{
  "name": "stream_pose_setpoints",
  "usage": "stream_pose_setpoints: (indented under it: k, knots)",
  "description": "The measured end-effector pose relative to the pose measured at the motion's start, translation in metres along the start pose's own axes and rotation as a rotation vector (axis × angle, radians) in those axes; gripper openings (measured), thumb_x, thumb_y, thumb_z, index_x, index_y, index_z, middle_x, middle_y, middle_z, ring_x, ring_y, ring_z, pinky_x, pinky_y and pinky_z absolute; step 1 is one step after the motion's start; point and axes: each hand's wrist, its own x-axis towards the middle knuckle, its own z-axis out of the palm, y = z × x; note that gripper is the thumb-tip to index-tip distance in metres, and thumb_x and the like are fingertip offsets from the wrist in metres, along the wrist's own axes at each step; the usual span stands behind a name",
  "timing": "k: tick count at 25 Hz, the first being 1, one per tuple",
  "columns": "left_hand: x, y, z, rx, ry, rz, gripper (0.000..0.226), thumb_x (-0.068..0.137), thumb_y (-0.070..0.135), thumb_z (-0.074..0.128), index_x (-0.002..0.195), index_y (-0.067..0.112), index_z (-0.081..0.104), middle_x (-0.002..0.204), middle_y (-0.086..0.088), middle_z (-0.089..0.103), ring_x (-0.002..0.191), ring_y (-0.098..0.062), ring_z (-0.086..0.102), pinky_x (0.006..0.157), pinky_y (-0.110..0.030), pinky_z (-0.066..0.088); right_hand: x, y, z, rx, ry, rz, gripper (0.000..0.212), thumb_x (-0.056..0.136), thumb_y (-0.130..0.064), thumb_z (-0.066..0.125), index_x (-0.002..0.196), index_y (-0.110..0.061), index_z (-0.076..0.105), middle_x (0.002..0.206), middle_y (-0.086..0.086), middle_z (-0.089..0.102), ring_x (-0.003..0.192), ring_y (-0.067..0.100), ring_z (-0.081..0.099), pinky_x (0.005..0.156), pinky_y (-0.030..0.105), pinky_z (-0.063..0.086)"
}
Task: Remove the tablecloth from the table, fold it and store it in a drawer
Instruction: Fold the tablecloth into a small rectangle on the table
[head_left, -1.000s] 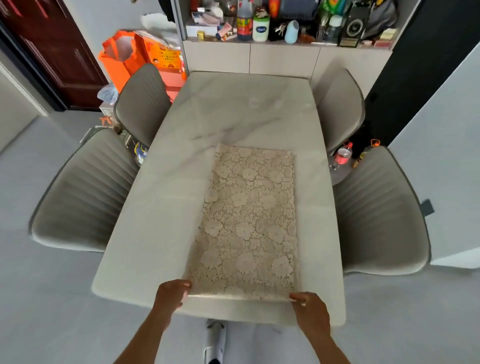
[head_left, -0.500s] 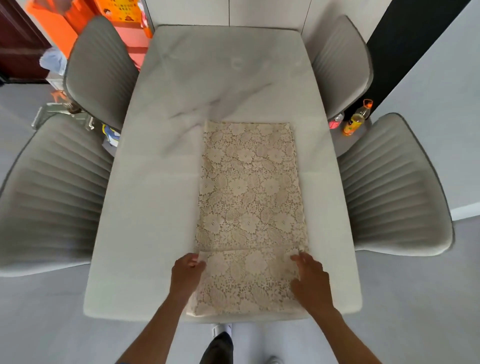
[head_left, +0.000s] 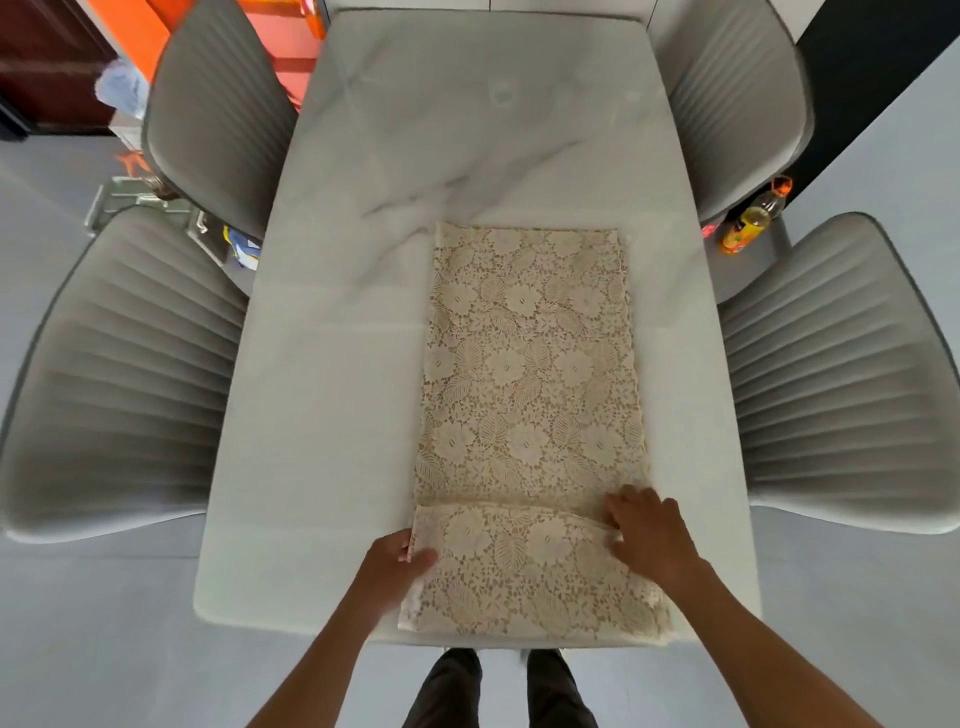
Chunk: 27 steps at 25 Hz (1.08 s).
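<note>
Folded flap unchanged; both hands, left hand (head_left: 396, 564) and right hand (head_left: 652, 535), still pinch the tablecloth (head_left: 530, 374), lengthwise along the table (head_left: 322, 415).

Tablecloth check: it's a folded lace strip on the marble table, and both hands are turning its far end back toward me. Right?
Not quite. The head view shows both hands, left hand and right hand, turning the near end of the tablecloth away over the strip; the far end lies flat on the marble table.

A home dining room: a white marble-topped rectangular table (head_left: 363, 364) stands flanked by four grey ribbed upholstered chairs (head_left: 130, 374), with a beige floral lace tablecloth (head_left: 530, 395) on it and a yellow oil bottle (head_left: 748, 223) on the grey floor.
</note>
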Motion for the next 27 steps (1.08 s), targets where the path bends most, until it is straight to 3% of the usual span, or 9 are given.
stream_pose_setpoints:
  k: [4, 6, 8, 10, 13, 15, 18, 21, 27]
  knots:
    - [-0.012, 0.005, 0.004, 0.036, 0.060, 0.092, 0.019, 0.089, 0.024, 0.070, 0.106, 0.016, 0.071, 0.097, 0.003, 0.077, 0.095, -0.018, 0.071, 0.076, -0.027, 0.055, -0.005, 0.016, -0.012, 0.146, -0.117, -0.018, 0.027, 0.089, -0.040, 0.055, 0.113, -0.027, 0.057, 0.114, -0.005, 0.065, 0.107, 0.020, 0.062, 0.089, 0.036, 0.041]
    - [-0.006, 0.016, 0.002, 0.008, 0.117, 0.109, 0.024, 0.087, 0.027, 0.072, 0.101, 0.007, 0.070, 0.091, 0.001, 0.074, 0.084, -0.021, 0.069, 0.071, -0.029, 0.051, 0.003, 0.030, -0.032, 0.237, -0.112, -0.016, 0.038, 0.088, -0.048, 0.061, 0.118, -0.025, 0.062, 0.116, -0.003, 0.065, 0.106, 0.020, 0.063, 0.090, 0.034, 0.045]
    - [0.010, 0.035, -0.003, -0.026, 0.242, 0.113, 0.035, 0.088, 0.033, 0.070, 0.095, -0.001, 0.066, 0.078, -0.010, 0.065, 0.072, -0.020, 0.059, 0.065, -0.032, 0.045, 0.019, 0.040, -0.058, 0.454, -0.023, 0.006, 0.037, 0.086, -0.041, 0.067, 0.118, -0.023, 0.064, 0.112, 0.001, 0.068, 0.096, 0.021, 0.066, 0.083, 0.032, 0.050]
    - [0.022, 0.054, -0.004, -0.090, 0.357, 0.091, 0.034, 0.090, 0.041, 0.065, 0.092, 0.007, 0.067, 0.079, -0.006, 0.066, 0.068, -0.014, 0.057, 0.061, -0.026, 0.044, 0.035, 0.046, -0.074, 0.735, 0.107, 0.100, 0.032, 0.083, -0.027, 0.073, 0.113, -0.018, 0.064, 0.107, 0.005, 0.069, 0.083, 0.020, 0.067, 0.069, 0.029, 0.050]
    - [0.020, 0.041, 0.001, -0.140, 0.325, -0.017, 0.022, 0.087, 0.028, 0.071, 0.104, 0.015, 0.066, 0.094, -0.003, 0.070, 0.078, -0.015, 0.064, 0.062, -0.025, 0.047, 0.038, 0.046, -0.058, 1.098, 0.030, 0.328, 0.035, 0.079, -0.014, 0.078, 0.109, -0.012, 0.059, 0.106, 0.011, 0.067, 0.094, 0.029, 0.067, 0.084, 0.041, 0.056]
    - [0.009, 0.015, 0.005, -0.104, 0.340, -0.039, 0.025, 0.083, 0.017, 0.075, 0.106, 0.012, 0.065, 0.095, -0.008, 0.072, 0.083, -0.022, 0.067, 0.067, -0.031, 0.051, 0.023, 0.040, -0.029, 1.132, -0.052, 0.385, 0.029, 0.081, -0.016, 0.076, 0.106, -0.010, 0.062, 0.103, 0.011, 0.069, 0.096, 0.031, 0.067, 0.087, 0.046, 0.056]
    - [-0.003, -0.013, 0.009, -0.061, 0.405, -0.074, 0.013, 0.084, 0.017, 0.073, 0.096, 0.014, 0.068, 0.090, -0.004, 0.073, 0.088, -0.025, 0.069, 0.074, -0.035, 0.053, -0.001, 0.038, 0.001, 1.225, -0.055, 0.418, 0.018, 0.083, -0.026, 0.075, 0.095, -0.014, 0.070, 0.096, 0.008, 0.072, 0.086, 0.024, 0.068, 0.074, 0.036, 0.054]
    - [-0.006, -0.022, 0.017, -0.023, 0.386, -0.055, 0.007, 0.090, 0.019, 0.066, 0.093, 0.015, 0.071, 0.093, -0.003, 0.073, 0.093, -0.023, 0.067, 0.076, -0.031, 0.049, -0.017, 0.038, 0.022, 1.261, -0.055, 0.416, 0.019, 0.087, -0.029, 0.072, 0.096, -0.012, 0.075, 0.094, 0.006, 0.075, 0.087, 0.024, 0.071, 0.084, 0.043, 0.058]
    - [-0.006, -0.018, 0.031, 0.186, 0.547, -0.022, 0.026, 0.094, 0.033, 0.059, 0.088, 0.012, 0.072, 0.087, -0.006, 0.074, 0.079, -0.026, 0.064, 0.071, -0.033, 0.046, -0.031, 0.033, 0.041, 1.110, -0.012, 0.401, 0.025, 0.097, -0.030, 0.057, 0.087, -0.009, 0.065, 0.087, 0.008, 0.070, 0.084, 0.028, 0.066, 0.079, 0.042, 0.054]
